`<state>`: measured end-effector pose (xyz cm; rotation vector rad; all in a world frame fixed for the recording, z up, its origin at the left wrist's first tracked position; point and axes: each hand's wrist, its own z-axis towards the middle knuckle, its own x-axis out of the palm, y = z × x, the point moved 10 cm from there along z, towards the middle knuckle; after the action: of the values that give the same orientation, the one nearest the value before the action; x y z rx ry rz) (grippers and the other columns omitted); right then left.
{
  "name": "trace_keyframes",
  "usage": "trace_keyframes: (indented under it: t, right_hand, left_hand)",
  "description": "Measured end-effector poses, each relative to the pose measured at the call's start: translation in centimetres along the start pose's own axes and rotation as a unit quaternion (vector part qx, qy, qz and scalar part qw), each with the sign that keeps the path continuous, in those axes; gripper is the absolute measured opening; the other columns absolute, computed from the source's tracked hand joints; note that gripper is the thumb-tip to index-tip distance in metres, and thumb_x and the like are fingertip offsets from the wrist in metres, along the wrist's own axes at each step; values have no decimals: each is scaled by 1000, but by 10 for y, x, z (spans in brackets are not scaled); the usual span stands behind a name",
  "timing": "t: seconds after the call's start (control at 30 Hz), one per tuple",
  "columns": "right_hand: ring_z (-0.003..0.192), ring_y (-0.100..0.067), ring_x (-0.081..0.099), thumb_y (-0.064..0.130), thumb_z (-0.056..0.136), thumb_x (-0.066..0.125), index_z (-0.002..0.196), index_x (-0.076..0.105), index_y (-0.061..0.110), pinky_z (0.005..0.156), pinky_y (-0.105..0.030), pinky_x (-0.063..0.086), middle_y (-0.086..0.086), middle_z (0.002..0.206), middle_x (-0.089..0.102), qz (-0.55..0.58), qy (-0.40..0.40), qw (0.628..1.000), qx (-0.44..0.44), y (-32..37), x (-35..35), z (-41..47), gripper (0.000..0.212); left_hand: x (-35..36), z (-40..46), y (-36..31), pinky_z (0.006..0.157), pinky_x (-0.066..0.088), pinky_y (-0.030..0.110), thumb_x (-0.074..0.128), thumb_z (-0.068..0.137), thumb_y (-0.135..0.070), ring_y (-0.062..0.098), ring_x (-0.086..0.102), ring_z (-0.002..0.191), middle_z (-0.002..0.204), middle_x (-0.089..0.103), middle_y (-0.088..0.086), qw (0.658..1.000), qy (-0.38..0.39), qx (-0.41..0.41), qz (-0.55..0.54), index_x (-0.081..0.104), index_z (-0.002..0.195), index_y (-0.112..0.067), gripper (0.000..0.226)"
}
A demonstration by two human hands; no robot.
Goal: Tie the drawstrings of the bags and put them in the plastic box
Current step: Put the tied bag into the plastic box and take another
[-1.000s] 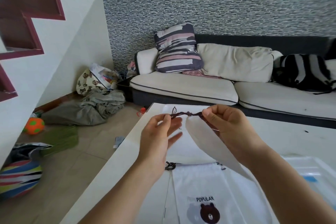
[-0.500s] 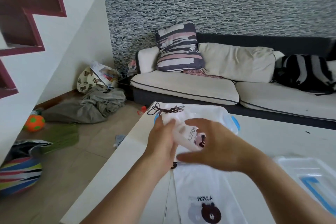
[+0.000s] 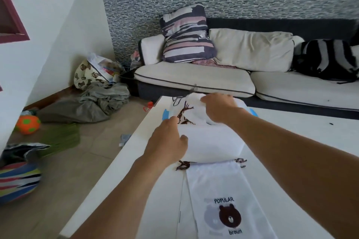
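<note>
Bags' tied white pouch (image 3: 194, 111), held up a second ago, now goes into the plastic box (image 3: 166, 114); right hand (image 3: 218, 108) grips it, left hand (image 3: 167, 145) hovers relaxed, empty.

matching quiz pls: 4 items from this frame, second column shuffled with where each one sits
Things:
1. striped cushion
2. bear-print bag
3. orange ball
4. right hand

Places:
A. on the floor at the left, near the white wall
B. over the plastic box at the table's far end
C. on the sofa, leaning against its back
D. flat on the white table, nearest the camera

Pairs: 1-C, 2-D, 3-A, 4-B
</note>
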<state>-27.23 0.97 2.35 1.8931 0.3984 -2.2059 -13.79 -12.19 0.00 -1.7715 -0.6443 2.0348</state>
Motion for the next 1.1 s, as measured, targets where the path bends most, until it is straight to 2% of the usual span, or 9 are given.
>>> trace_keyframes:
  t: [0.1,0.2,0.37,0.47,0.5,0.63,0.73,0.9,1.1]
  right_hand:
    - [152,-23,20,58,102,35,156,27,31,122,-46,16,4,164,24,90,304,947,47,-4,74,-5,61]
    - [154,-18,10,81,91,28,158,22,30,123,-42,5,5,166,15,252,377,885,105,-1,93,-28,85]
    - [139,-33,41,56,104,30,138,52,17,109,-42,32,-9,150,46,244,216,941,94,-11,55,-13,57]
    - [82,-37,61,26,86,54,75,56,13,65,-31,41,-7,78,60,94,-123,987,46,-10,-27,-29,18]
    - [71,-34,59,25,84,57,68,56,13,58,-29,40,-5,68,58,119,-139,983,0,2,-32,-43,20]
    - [92,-28,73,39,91,67,103,71,16,79,-36,59,-8,102,73,125,228,957,-129,51,79,-113,26]
    - [114,-34,63,40,94,63,128,59,18,95,-44,52,-6,129,61,15,154,985,-78,28,124,-115,40]
    - [84,-32,63,14,93,59,98,68,19,70,-35,49,-4,103,65,52,63,996,-24,2,135,-115,12]
    - [87,-23,60,37,93,68,90,72,27,83,-34,47,-1,96,69,154,31,986,-58,1,53,-113,12]
  left_hand:
    - [14,3,5,97,44,38,51,97,-28,26,51,123,138,48,7,996,51,0,71,39,141,-15,48]
    - [35,5,9,102,42,39,50,97,-31,27,47,129,144,46,7,988,113,10,108,32,147,-16,56]
    - [51,0,13,97,38,29,49,100,-32,25,47,127,155,39,2,975,188,13,115,0,160,-26,78]
    - [47,2,15,114,33,37,49,100,-33,25,33,145,166,20,-1,975,165,22,146,0,160,-27,77]
    - [46,2,16,113,35,40,49,99,-34,27,35,144,164,25,1,975,156,20,157,5,160,-25,75]
    - [52,-9,26,98,49,44,52,95,-43,30,55,118,138,54,6,966,178,-15,188,41,140,-21,51]
    - [58,-23,33,102,47,42,53,95,-50,28,53,122,141,52,4,954,225,-33,197,42,141,-22,55]
    - [51,-35,38,103,43,37,52,97,-51,25,48,130,150,45,2,949,242,-38,198,34,150,-24,62]
    - [29,-29,51,102,43,34,59,84,-69,19,48,131,149,45,-5,973,183,-46,132,39,148,-21,82]
